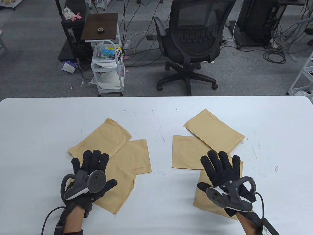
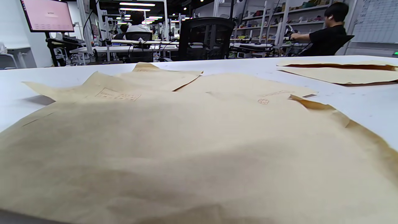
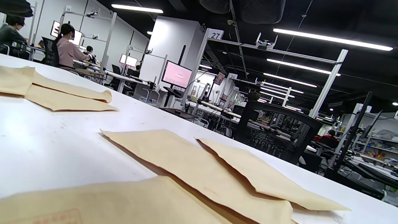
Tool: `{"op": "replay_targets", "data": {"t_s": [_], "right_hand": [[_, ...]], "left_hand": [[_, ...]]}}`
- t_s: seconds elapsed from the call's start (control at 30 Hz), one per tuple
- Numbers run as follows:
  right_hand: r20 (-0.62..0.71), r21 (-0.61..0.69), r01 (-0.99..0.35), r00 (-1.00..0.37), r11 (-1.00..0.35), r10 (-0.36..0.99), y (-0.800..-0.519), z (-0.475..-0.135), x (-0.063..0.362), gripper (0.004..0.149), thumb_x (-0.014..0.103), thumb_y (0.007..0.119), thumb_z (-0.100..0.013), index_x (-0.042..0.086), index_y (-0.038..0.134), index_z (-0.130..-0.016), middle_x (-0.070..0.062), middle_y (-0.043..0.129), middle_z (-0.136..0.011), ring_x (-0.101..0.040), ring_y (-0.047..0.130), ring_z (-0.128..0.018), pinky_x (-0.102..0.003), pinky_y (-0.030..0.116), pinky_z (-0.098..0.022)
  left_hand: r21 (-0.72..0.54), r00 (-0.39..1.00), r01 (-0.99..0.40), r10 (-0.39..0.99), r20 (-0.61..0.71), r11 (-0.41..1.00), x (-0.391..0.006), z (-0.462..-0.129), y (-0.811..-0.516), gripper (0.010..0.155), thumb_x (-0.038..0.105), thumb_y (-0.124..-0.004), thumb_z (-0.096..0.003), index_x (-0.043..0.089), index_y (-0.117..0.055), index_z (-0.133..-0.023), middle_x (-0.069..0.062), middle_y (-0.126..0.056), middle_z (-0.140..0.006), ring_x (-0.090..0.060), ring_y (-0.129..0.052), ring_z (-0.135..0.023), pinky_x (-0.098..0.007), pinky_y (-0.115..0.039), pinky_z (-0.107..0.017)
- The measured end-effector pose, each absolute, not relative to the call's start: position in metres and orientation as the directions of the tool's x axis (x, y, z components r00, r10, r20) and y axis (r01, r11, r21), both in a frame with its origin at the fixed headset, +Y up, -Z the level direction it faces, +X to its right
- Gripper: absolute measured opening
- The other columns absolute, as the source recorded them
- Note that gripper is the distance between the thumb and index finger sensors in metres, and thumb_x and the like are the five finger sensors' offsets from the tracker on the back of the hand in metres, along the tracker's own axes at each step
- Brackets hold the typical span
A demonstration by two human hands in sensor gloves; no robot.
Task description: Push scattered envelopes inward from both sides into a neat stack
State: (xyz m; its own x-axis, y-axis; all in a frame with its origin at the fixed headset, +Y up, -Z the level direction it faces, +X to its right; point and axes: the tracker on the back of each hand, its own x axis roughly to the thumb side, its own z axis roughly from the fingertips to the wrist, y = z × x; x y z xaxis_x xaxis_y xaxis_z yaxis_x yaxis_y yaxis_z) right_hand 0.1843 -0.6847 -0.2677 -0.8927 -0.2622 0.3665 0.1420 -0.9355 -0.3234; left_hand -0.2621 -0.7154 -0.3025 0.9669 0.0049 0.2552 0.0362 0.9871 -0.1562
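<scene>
Several tan envelopes lie on the white table point(image 1: 156, 110) in two loose groups. On the left, one envelope point(image 1: 102, 138) overlaps a second point(image 1: 135, 156) and a third point(image 1: 117, 193). My left hand point(image 1: 91, 169) rests flat on this group, fingers spread. On the right, an envelope point(image 1: 214, 129) overlaps another point(image 1: 187, 151), and a third point(image 1: 205, 198) lies under my right hand point(image 1: 221, 166), which rests flat with fingers spread. The left wrist view shows the left envelopes point(image 2: 186, 140) close up, the right wrist view the right ones point(image 3: 192, 161). No fingers show in the wrist views.
A bare strip of table separates the two groups point(image 1: 161, 156). A black office chair point(image 1: 193, 44) and a white cart point(image 1: 107, 66) stand beyond the table's far edge.
</scene>
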Motion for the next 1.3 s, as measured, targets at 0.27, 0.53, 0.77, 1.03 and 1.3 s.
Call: {"op": "replay_targets", "data": {"t_s": [0.27, 0.53, 0.77, 1.03, 1.3], "right_hand": [[0.295, -0.039, 0.156, -0.942, -0.987, -0.161, -0.668, -0.309, 0.207, 0.089, 0.053, 0.068, -0.048, 0.017, 0.020, -0.113, -0.021, 0.019, -0.123, -0.064, 0.031, -0.105, -0.085, 0.022, -0.065], [0.226, 0.439, 0.258, -0.959, -0.861, -0.172, -0.749, -0.369, 0.257, 0.107, 0.058, 0.074, -0.040, 0.018, -0.002, -0.105, -0.020, -0.005, -0.116, -0.065, 0.010, -0.101, -0.085, 0.012, -0.060], [0.165, 0.441, 0.096, -0.986, -0.892, -0.025, -0.775, -0.372, 0.271, 0.100, 0.058, 0.072, -0.037, 0.014, 0.020, -0.109, -0.020, 0.019, -0.119, -0.067, 0.024, -0.100, -0.085, 0.019, -0.060], [0.193, 0.312, 0.201, -0.970, -0.929, -0.145, -0.746, -0.369, 0.251, 0.088, 0.055, 0.071, -0.040, 0.014, 0.038, -0.111, -0.019, 0.042, -0.120, -0.061, 0.044, -0.102, -0.083, 0.026, -0.064], [0.525, 0.201, 0.258, -0.843, -0.945, -0.119, -0.725, -0.340, 0.153, 0.092, 0.060, 0.064, -0.043, 0.015, 0.026, -0.113, -0.023, 0.026, -0.123, -0.065, 0.034, -0.102, -0.086, 0.022, -0.061]], "left_hand": [[-0.374, 0.991, -0.011, 0.060, 0.118, 0.927, -0.297, -0.344, -0.716, 0.081, 0.048, -0.071, -0.0492, 0.036, -0.019, -0.110, -0.003, -0.010, -0.119, -0.042, -0.011, -0.112, -0.075, -0.023, -0.075], [-0.558, 0.991, 0.059, 0.018, 0.132, 0.827, -0.314, -0.370, -0.788, 0.108, 0.071, -0.065, -0.0356, 0.027, 0.006, -0.104, -0.014, 0.009, -0.113, -0.048, 0.001, -0.107, -0.077, -0.012, -0.070], [-0.444, 0.993, -0.015, 0.064, 0.095, 0.896, -0.309, -0.368, -0.787, 0.096, 0.068, -0.068, -0.0383, 0.025, -0.024, -0.112, -0.012, -0.018, -0.120, -0.049, -0.022, -0.111, -0.075, -0.022, -0.074], [-0.446, 0.997, 0.036, -0.004, 0.071, 0.894, -0.294, -0.372, -0.769, 0.098, 0.065, -0.062, -0.0439, 0.019, -0.006, -0.110, -0.017, -0.001, -0.116, -0.049, -0.011, -0.110, -0.076, -0.017, -0.074], [-0.552, 0.996, -0.001, 0.049, 0.072, 0.834, -0.286, -0.424, -0.756, 0.106, 0.071, -0.065, -0.0402, 0.027, 0.004, -0.107, -0.011, 0.010, -0.114, -0.047, 0.004, -0.109, -0.077, -0.007, -0.072]]}}
